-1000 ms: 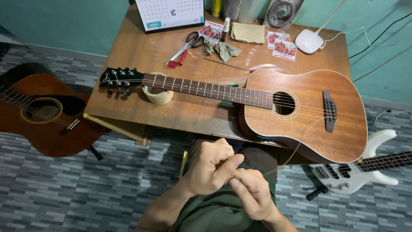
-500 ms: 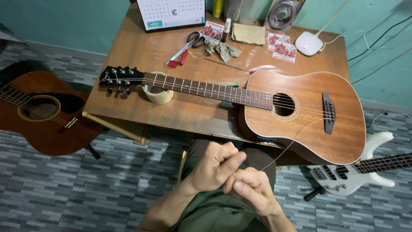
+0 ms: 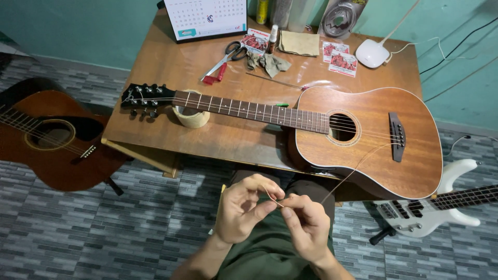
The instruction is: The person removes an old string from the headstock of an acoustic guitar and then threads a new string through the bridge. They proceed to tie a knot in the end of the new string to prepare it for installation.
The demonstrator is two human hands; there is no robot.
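Resting guitar (image 3: 363, 140) on wooden table (image 3: 166, 72), teal wall (image 3: 83, 26), tiled floor (image 3: 78, 233)

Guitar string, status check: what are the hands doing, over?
Left hand and right hand pinch guitar string. String runs to acoustic guitar bridge. Nothing blocking.

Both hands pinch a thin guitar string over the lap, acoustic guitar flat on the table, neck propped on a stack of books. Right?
Not quite. In the head view the neck of the acoustic guitar rests on a roll of tape, not a stack of books. The rest holds: the left hand and right hand pinch a thin guitar string over the lap, and the guitar lies flat on the table.
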